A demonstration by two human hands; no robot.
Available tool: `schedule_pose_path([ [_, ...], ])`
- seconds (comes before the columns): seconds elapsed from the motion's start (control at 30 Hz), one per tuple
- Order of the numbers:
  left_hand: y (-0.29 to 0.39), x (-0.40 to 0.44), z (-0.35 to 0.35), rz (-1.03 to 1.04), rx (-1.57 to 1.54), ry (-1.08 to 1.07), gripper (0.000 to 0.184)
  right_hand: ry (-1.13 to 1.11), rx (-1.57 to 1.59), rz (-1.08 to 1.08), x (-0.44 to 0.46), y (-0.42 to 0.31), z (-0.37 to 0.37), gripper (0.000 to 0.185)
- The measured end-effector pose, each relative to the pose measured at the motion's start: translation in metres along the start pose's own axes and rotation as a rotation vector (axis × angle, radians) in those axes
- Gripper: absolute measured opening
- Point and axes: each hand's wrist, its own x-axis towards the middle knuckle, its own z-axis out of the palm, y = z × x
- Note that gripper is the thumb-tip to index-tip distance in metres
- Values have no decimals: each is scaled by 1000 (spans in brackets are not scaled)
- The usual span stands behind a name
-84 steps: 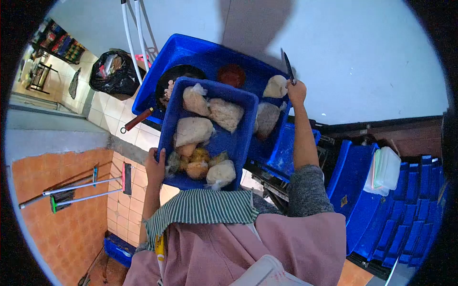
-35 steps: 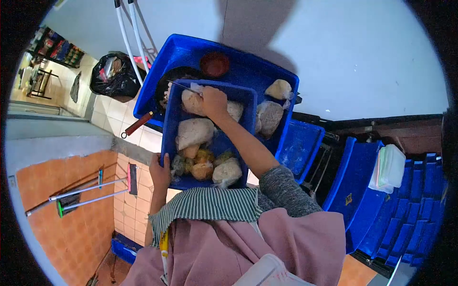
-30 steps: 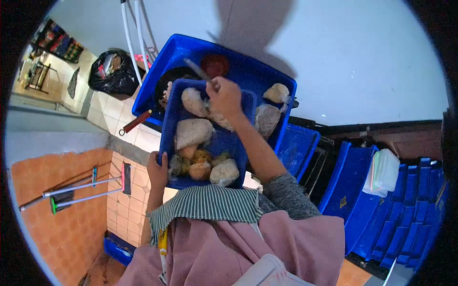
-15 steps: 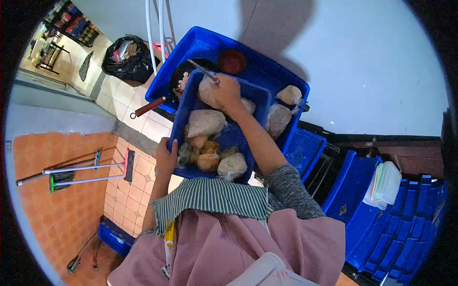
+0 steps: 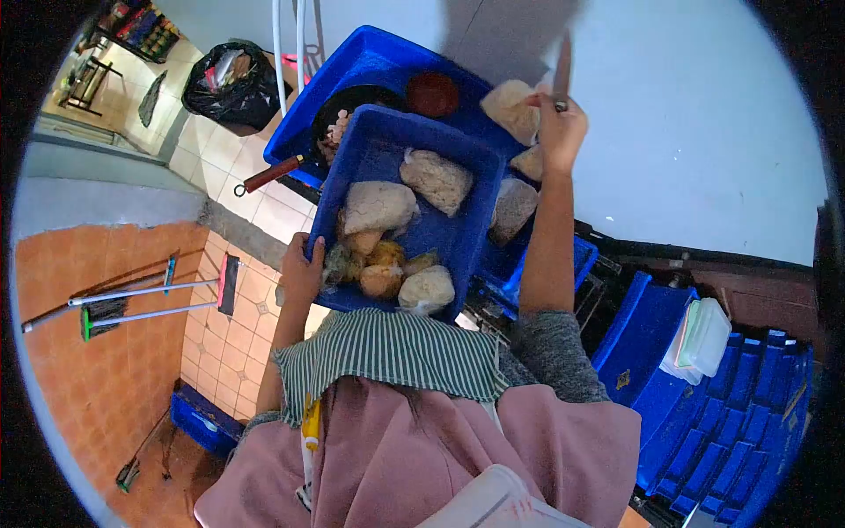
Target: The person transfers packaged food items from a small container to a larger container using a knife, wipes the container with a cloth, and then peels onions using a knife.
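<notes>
My right hand (image 5: 562, 132) is raised over the back right, closed on a knife (image 5: 564, 63) whose blade points up. The same fingers pinch a plastic bag of pale food (image 5: 510, 109), which hangs at the right side of the large blue crate (image 5: 295, 132). My left hand (image 5: 302, 275) grips the left edge of a smaller blue tray (image 5: 482, 255), tilted against my apron (image 5: 396, 352). Inside that tray lie a bag of pale crumbly food (image 5: 437, 182), another pale bag (image 5: 378, 206) and several smaller bags of yellowish and whitish contents (image 5: 383, 280).
A pan's wooden handle (image 5: 273, 174) sticks out left of the large crate, with a reddish round object (image 5: 432, 93) inside it. More filled bags (image 5: 513, 211) lie at its right. A black rubbish bag (image 5: 231, 84), brooms (image 5: 150, 295) and stacked blue crates (image 5: 739, 422) stand around.
My right hand has moved right and up out of the small tray, carrying the knife and a bag to the large crate's right side. The left hand keeps its hold on the tray.
</notes>
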Motion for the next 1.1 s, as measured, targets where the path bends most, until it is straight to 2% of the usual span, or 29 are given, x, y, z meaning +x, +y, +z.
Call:
schedule_pose_path([
  [0.1, -5, 0, 3, 72, 20, 50, 32, -60, -301, 104, 10, 83, 25, 30],
  [0.2, 2, -1, -2, 59, 2, 23, 33, 56, -239, 223, 20, 174, 36, 30],
  [0.27, 7, -1, -4, 1, -14, -14, 33, 134, -123, 623, 24, 247, 38, 27],
  [0.3, 9, -1, -5, -28, -22, -33, 34, 174, -62, 822, 22, 252, 36, 26],
  [0.4, 13, -3, -6, 65, -2, 14, 30, 228, -451, 886, 6, 257, 22, 26],
  [0.5, 8, 0, -4, 67, -10, 11, 30, 331, -434, 443, -16, 144, 13, 28],
  [0.57, 6, 2, -1, 82, 7, 38, 30, 61, -290, 122, -33, 108, 36, 31],
  [0.6, 6, 2, 0, 90, 16, 47, 30, -132, -358, 7, -49, 84, 57, 33],
  [0.63, 7, 2, 0, 86, 12, 35, 30, -366, -255, -59, -69, 69, 78, 31],
  [0.67, 8, 1, -1, 85, 9, 24, 30, -599, -369, -149, -85, 42, 89, 30],
  [0.7, 9, 1, -2, 86, 7, 13, 31, -828, -509, -106, -94, 9, 96, 28],
  [0.77, 10, 0, -1, 98, 28, 16, 30, -883, -667, -202, -120, 36, 144, 22],
  [0.87, 10, -1, -4, 90, 5, -5, 28, -661, -592, -277, -133, 69, 169, 18],
  [0.97, 6, 5, -4, 104, 28, -25, 28, -780, -694, -262, -132, 60, 164, 19],
  [1.07, 5, 8, -4, 142, -7, -19, 27, -806, -720, -263, -129, 42, 141, 16],
  [1.1, 4, 9, -4, 130, -11, -25, 27, -743, -671, -207, -128, 35, 130, 15],
])
